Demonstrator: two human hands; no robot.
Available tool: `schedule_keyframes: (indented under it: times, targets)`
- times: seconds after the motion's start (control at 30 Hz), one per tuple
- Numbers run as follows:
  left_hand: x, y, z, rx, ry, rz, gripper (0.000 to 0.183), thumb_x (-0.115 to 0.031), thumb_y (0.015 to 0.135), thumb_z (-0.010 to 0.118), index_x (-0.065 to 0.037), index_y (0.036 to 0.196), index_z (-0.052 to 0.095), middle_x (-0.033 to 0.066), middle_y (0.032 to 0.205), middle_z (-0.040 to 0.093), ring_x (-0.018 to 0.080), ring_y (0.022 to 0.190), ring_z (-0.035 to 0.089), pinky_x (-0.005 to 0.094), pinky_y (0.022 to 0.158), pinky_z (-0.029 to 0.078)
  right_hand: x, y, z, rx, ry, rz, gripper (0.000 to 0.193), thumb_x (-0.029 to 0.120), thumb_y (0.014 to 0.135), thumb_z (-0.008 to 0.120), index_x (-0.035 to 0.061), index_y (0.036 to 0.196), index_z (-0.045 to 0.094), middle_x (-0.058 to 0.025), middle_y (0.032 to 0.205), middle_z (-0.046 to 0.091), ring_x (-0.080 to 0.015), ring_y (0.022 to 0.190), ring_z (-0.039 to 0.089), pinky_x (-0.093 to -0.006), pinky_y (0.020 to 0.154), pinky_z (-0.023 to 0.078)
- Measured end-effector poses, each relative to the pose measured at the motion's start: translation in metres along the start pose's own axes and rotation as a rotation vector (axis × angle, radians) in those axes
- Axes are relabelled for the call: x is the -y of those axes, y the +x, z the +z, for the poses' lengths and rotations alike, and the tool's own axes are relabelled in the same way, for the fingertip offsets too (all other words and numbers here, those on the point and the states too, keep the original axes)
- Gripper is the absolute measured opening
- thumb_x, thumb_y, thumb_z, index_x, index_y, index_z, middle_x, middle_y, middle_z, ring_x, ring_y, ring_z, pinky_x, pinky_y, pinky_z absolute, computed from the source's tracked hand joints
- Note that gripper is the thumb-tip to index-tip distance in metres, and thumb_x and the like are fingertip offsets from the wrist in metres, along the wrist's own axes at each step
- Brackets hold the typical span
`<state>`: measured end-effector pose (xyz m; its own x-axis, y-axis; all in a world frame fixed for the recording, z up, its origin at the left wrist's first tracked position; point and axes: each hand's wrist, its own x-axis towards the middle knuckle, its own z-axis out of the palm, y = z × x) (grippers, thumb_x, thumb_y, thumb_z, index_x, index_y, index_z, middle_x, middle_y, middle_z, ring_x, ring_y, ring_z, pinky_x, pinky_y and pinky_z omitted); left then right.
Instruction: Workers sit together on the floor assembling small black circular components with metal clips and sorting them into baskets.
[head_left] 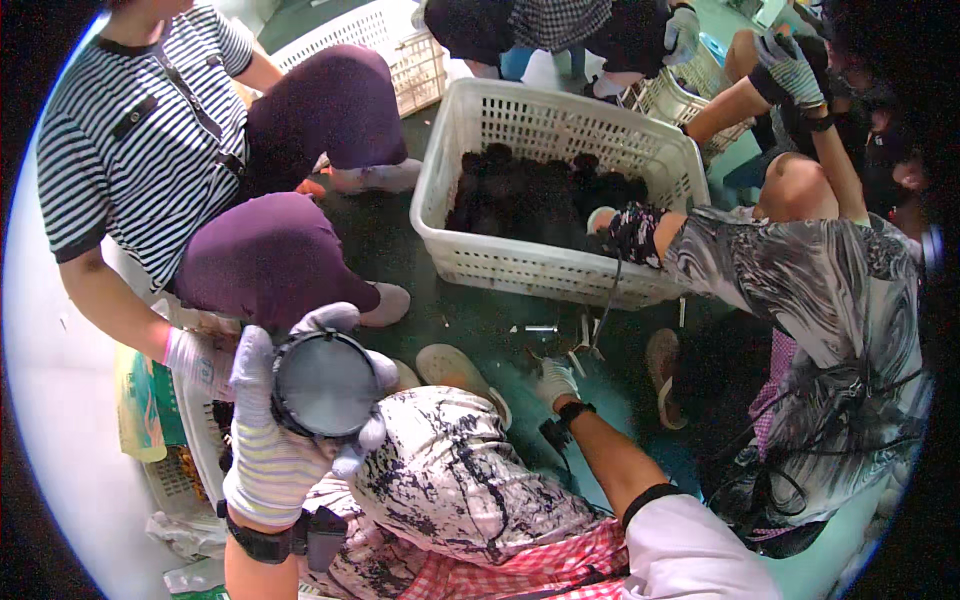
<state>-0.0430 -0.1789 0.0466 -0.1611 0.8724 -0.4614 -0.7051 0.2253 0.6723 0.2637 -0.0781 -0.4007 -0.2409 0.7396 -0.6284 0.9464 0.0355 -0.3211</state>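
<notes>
My left hand (275, 440), in a striped knit glove, grips a round black-rimmed part (328, 385) with a smooth grey face, turned upward. Thumb and fingers wrap its edge. What the part belongs to I cannot make out. My right hand (555, 382), also gloved, reaches forward low over the dark green floor, its fingertips beside a thin metal piece (588, 345). Its fingers are small and partly hidden, so whether they hold anything is unclear. Beyond it stands a white perforated crate (560, 265) holding many dark pieces (530, 195).
At left sits a person in a striped shirt (140, 130). At right, a person in a swirl-patterned top (790, 270) has a hand in the crate. More crates (415, 70) and people are behind. A small metal rod (541, 328) lies on the floor. Another basket (180, 480) stands at lower left.
</notes>
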Motion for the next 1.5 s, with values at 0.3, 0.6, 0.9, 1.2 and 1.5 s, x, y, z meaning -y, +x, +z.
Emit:
schedule_keyframes:
  times: [0.3,0.6,0.9,1.2,1.5]
  targets:
    - [-0.002,-0.001,-0.007,0.149,-0.016,0.002,0.066,-0.061,0.093,0.039,-0.007,0.129,0.048,0.0167,0.105,0.066,0.0241,0.073,0.068,0.0316,0.056,0.057,0.036,-0.092,-0.116,0.200,0.511,-0.291,0.055,0.022,0.090,0.056,0.0029,0.139,0.038,-0.0136,0.124,0.058,-0.0237,0.102,0.059,-0.0370,0.086,0.048]
    - [0.011,-0.005,-0.010,0.321,0.011,0.063,0.047,-0.047,0.096,0.047,-0.012,0.126,0.052,0.0159,0.107,0.065,0.0224,0.074,0.066,0.0271,0.052,0.052,0.140,-0.264,-0.225,0.133,1.405,-0.576,0.025,0.014,0.086,0.067,0.0099,0.107,0.055,-0.0099,0.092,0.059,-0.0156,0.069,0.057,-0.0286,0.059,0.049]
    - [0.022,-0.011,-0.015,0.491,0.312,0.175,0.059,-0.057,0.093,0.049,-0.008,0.126,0.047,0.0119,0.107,0.061,0.0154,0.091,0.060,0.0274,0.076,0.051,0.190,-0.326,-0.232,0.545,1.472,-0.867,0.052,0.034,0.081,0.076,-0.0055,0.111,0.061,-0.0155,0.100,0.065,-0.0169,0.074,0.062,-0.0281,0.066,0.050]
    - [0.021,-0.010,-0.015,0.565,0.424,0.193,0.061,-0.060,0.092,0.048,-0.008,0.124,0.049,0.0087,0.107,0.060,0.0158,0.100,0.058,0.0288,0.089,0.046,0.190,-0.314,-0.236,0.559,1.291,-0.691,0.048,0.037,0.081,0.076,-0.0011,0.108,0.064,-0.0123,0.093,0.066,-0.0112,0.067,0.060,-0.0219,0.057,0.047]
    - [0.024,-0.007,-0.014,0.580,0.398,0.215,0.057,-0.057,0.095,0.044,-0.007,0.119,0.053,0.0034,0.100,0.060,0.0081,0.089,0.053,0.0222,0.077,0.042,0.208,-0.312,-0.264,0.517,1.036,-0.647,0.032,0.030,0.083,0.073,0.0013,0.097,0.070,-0.0008,0.077,0.064,-0.0025,0.059,0.050,-0.0174,0.049,0.035]
